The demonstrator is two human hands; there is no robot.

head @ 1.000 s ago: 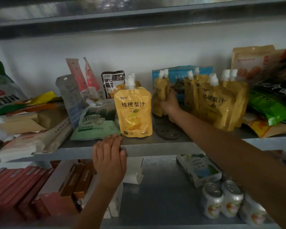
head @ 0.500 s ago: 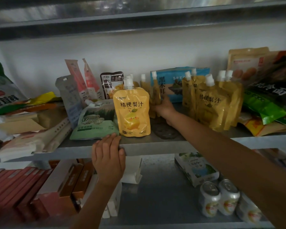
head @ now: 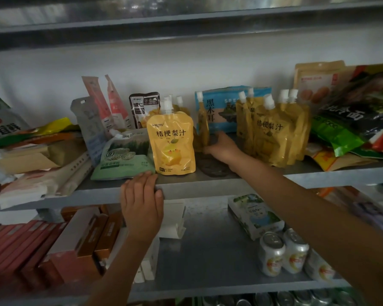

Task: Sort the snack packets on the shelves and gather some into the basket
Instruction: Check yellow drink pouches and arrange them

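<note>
Pear-juice pouch (head: 202,127) stood upright on the shelf (head: 208,188), met at its foot by the right hand (head: 221,146).

The pouch is seen edge-on, long axis vertical, white spout pointed up, between a like pouch (head: 171,142) facing front and a cluster of the same pouches (head: 272,131), with a blue packet (head: 226,109) just behind. It is judged soft-walled, liquid-filled, bottom-heavy and slick; a hold across the body below the stiff spout collar is thought safest, as it may be toppled if nudged low. The right hand's fingers are laid against its base, but whether it is pinched cannot be told. The left hand (head: 142,199) is laid flat, fingers straight, over the shelf's front edge, nothing held.
</note>
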